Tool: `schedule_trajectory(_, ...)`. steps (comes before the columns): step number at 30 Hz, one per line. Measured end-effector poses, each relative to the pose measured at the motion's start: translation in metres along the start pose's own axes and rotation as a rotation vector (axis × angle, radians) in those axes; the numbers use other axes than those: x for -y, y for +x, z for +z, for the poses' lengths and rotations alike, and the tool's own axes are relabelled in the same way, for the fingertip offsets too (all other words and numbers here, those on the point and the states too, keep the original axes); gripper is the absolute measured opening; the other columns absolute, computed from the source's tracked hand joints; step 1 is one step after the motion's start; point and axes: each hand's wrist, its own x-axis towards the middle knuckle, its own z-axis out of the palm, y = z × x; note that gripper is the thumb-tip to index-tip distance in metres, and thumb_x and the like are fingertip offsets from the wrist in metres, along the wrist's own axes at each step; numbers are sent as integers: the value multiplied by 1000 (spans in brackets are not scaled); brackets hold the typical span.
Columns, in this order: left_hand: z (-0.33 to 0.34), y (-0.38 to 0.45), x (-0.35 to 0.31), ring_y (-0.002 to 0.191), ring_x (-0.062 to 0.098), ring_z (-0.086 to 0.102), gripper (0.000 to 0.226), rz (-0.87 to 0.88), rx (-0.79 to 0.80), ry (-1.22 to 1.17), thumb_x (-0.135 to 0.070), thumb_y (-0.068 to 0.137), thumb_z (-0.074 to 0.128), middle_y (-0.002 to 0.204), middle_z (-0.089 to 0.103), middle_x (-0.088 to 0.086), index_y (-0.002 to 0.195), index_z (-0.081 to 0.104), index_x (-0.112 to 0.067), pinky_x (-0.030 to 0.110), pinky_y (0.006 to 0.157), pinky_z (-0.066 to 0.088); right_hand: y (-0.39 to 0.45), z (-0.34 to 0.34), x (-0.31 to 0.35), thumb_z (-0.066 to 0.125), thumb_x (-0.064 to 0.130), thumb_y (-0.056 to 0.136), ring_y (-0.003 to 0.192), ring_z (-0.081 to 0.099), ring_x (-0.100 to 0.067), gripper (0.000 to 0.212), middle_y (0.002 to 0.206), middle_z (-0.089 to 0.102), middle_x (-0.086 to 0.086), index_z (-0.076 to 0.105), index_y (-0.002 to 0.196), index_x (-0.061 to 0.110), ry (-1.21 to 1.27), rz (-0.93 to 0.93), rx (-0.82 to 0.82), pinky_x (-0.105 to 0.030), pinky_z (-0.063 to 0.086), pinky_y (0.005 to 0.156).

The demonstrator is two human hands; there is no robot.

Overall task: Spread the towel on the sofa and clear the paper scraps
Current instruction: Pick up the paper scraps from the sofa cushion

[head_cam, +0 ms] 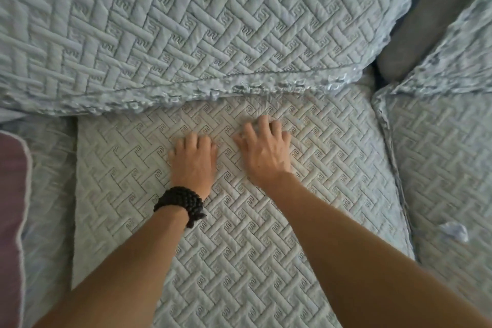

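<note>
A pale quilted towel (306, 221) lies flat over the sofa seat, its left edge running down at the left. My left hand (194, 160), with a black bead bracelet on the wrist, presses palm down on the towel, fingers curled at the tips. My right hand (265, 148) rests beside it, fingers spread on the fabric near the ruffled edge of the back cover (186, 34). A small crumpled paper scrap (455, 231) lies on the seat at the right.
A quilted cover with a ruffled hem drapes the sofa back. A grey cushion part (426, 18) shows at the upper right. Another covered seat (447, 157) is at the right. A purple cushion (10, 208) sits at the left edge.
</note>
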Motion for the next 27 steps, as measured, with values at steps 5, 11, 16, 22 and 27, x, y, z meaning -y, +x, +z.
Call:
schedule_trajectory(5, -10, 9, -6, 41, 13, 41, 50, 116, 14, 0, -35, 101, 31, 51, 46, -3, 68, 60, -11, 23, 42, 32, 7, -13, 1, 49, 19, 101, 78, 63, -22, 12, 93, 62, -4, 59, 106, 15, 48, -36, 169, -37, 61, 64)
schedule_trajectory(11, -32, -8, -31, 26, 5, 26, 48, 159, 150, -287, -21, 96, 49, 34, 27, -13, 49, 37, -27, 19, 34, 32, -62, -35, -18, 30, 21, 104, 39, 48, -12, 27, 63, 58, -1, 53, 108, 6, 458, 207, 88, -20, 32, 34)
schedule_trajectory(16, -60, -36, -107, 34, 13, 29, 49, 263, 327, -386, -16, 97, 49, 39, 31, -4, 51, 32, -19, 23, 39, 21, -138, -77, -74, 49, 26, 101, 37, 27, -6, 50, 47, 32, 10, 36, 54, 16, 543, 594, -52, -21, 22, 38)
schedule_trajectory(22, -76, -53, -236, 67, 25, 55, 21, 433, 460, -448, -16, 99, 43, 70, 59, 4, 89, 60, -7, 34, 57, 39, -205, -135, -174, 57, 18, 96, 44, 29, -9, 50, 54, 37, -3, 38, 52, 8, 467, 843, -183, -28, 26, 52)
schedule_trajectory(27, -45, -83, -346, 100, 27, 59, 33, 457, 569, -420, -26, 102, 38, 126, 52, 10, 133, 42, -18, 43, 83, 51, -249, -145, -260, 46, 3, 93, 74, 62, -27, 27, 94, 70, -12, 64, 114, 6, 500, 989, -235, -39, 52, 64)
